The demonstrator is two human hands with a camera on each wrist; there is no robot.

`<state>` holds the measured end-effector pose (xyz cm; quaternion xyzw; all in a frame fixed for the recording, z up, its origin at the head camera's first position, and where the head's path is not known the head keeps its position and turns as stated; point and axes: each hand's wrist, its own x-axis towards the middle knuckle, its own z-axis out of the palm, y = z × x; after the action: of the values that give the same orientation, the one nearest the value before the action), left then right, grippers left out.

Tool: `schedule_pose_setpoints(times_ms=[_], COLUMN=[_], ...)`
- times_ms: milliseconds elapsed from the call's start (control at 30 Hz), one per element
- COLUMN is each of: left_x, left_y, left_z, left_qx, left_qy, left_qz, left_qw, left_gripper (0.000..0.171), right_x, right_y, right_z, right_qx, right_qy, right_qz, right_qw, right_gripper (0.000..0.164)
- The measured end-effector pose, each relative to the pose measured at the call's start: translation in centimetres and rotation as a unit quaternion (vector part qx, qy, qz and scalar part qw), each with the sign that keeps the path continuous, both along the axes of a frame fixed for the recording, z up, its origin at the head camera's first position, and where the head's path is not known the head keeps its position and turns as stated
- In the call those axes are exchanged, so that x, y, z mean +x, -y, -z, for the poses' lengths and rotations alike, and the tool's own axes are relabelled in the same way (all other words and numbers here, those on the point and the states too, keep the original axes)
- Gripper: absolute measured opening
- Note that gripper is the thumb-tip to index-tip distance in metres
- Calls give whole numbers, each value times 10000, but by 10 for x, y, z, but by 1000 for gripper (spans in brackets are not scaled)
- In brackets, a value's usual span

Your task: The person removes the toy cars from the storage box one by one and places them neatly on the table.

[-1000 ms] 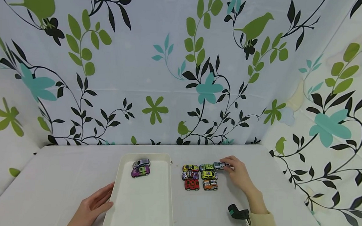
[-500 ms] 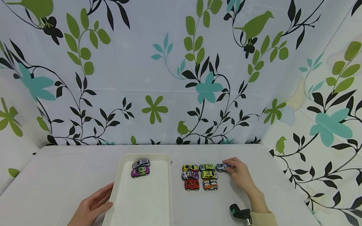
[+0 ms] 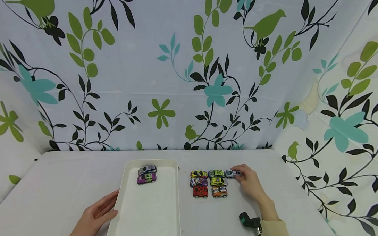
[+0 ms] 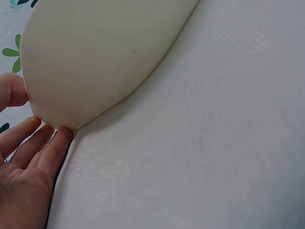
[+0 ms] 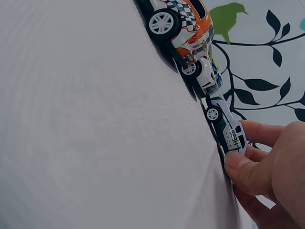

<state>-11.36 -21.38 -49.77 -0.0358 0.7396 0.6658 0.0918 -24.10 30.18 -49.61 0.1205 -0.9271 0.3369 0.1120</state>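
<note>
My right hand point(image 3: 250, 182) pinches a white toy car point(image 5: 233, 136) between thumb and fingers, low at the tabletop. In the head view this car is at the right end of the back row, right beside a green patterned toy car point(image 3: 216, 173). My left hand point(image 3: 95, 213) rests against the left side of a white tray point(image 3: 148, 210). In the left wrist view its straight fingers point(image 4: 59, 148) touch the tray's outer wall, with the thumb apart from them at the rim. A silver toy car point(image 3: 147, 170) and a purple toy car point(image 3: 146, 178) lie in the tray's far part.
Right of the tray, several more toy cars sit in close rows, among them a yellow one point(image 3: 218, 182), a red one point(image 3: 200, 192) and an orange one point(image 3: 219, 192). A black device point(image 3: 249, 220) is beside the right sleeve. Patterned cloth point(image 3: 165, 79) encloses the table's back and sides.
My right hand has shifted the white toy car slightly right, then a little back left toward the green one. My left hand and the tray have stayed in place.
</note>
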Motion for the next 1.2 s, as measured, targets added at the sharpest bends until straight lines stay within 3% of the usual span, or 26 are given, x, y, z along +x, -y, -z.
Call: schedule_pose_setpoints(times_ms=[400,733,900,1200], left_x=[2,0,-1,0], left_y=[1,1,0,0], left_z=[3,4,2,3], left_qx=[59,133,121,89], left_qy=[-106,149,135,60], left_qz=[-70,25,-10,-2], left_qw=[9999,9998,9998,9999], left_gripper=[66,70,70,70], right_x=[0,3,5,15], right_y=[4,0,5,31], right_z=[-6,-10,-20,-46], right_qx=[133,63,110,21], right_qy=[206,222,-7,-188], right_qz=[-20,95,164,-112], right_qw=[9997,9997,9998,9998], right_gripper=[41,48,46,46])
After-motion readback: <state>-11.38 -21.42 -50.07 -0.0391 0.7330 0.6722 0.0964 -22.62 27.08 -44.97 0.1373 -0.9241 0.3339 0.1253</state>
